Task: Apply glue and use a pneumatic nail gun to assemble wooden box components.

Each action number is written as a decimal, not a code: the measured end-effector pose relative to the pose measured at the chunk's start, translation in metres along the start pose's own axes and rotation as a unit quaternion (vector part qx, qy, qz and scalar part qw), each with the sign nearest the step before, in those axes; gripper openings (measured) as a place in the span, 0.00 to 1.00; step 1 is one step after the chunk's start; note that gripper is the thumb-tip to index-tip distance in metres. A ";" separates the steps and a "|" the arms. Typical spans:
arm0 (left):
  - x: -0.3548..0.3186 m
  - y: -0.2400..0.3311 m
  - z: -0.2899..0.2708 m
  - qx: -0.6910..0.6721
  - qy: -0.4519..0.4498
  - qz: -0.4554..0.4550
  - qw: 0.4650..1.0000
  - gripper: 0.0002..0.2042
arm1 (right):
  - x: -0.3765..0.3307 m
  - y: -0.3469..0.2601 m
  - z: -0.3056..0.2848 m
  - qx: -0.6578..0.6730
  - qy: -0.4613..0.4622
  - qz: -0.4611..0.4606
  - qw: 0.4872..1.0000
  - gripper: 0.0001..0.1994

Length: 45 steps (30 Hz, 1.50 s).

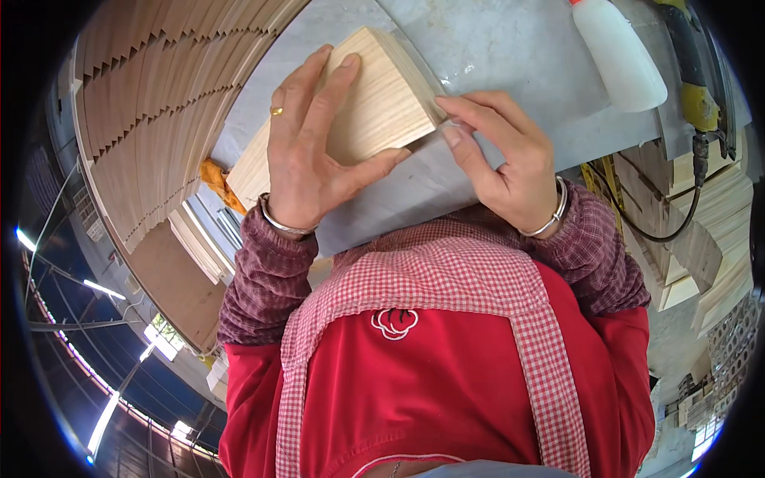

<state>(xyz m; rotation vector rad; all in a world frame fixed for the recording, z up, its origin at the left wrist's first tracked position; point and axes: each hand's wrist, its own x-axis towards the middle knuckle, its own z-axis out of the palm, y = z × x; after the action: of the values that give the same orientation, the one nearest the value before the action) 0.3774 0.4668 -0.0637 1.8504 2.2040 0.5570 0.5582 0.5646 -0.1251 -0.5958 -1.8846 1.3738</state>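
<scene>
Block (374,103) under my hands: pale bare wood, fine straight grain, matt. Bench top (510,56): smooth grey sheet, faint sheen. Bottle (620,56): white plastic, smooth.

A: Lighting?
B: Bright, even daylight. Soft shadow under the left hand (307,151) on the wood block (374,103). Mild glare on the grey surface (494,48).
A: Optics?
B: Heavy fisheye, black vignette at the rim, edges bend. Centre sharp, periphery soft.
</scene>
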 end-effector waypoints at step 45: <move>-0.013 -0.021 0.027 0.049 0.152 0.019 0.987 0.34 | 0.121 -0.152 -0.117 -0.293 -0.150 0.241 0.913 0.13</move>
<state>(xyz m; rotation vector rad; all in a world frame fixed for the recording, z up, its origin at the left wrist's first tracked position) 0.3721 0.4551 -0.0981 1.9716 2.4292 0.7998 0.5784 0.6736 0.0722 -1.2770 -2.5433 1.2196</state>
